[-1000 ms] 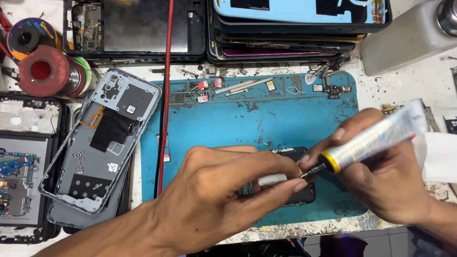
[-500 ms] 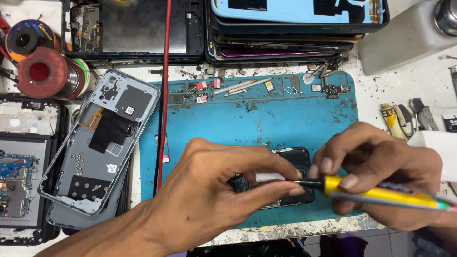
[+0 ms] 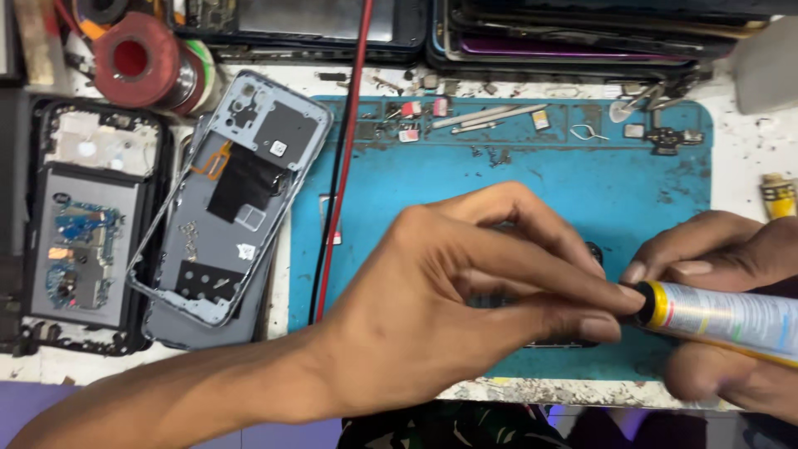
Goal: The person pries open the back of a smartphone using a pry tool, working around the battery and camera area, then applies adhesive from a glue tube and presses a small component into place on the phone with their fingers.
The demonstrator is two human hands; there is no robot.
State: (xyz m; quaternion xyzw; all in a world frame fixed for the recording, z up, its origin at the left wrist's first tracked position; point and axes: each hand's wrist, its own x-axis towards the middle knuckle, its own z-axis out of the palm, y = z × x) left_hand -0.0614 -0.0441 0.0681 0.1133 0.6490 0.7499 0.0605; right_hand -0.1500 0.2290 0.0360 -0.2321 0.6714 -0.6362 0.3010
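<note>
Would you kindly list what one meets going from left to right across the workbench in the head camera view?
Opened phone with exposed board → grey phone back frame → red cable → blue work mat → left hand → glue tube in the right hand.

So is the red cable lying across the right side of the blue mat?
No, the red cable runs down the blue mat's left edge, beside the grey phone frame.

- A glue tube [image 3: 727, 323] with a white printed label, yellow collar and black tip lies between the right hand's fingers [image 3: 690, 268], its tip touching the left fingers.
- Dark phone screens [image 3: 316, 21] are stacked at the counter's far edge, well beyond the fingers.
</note>
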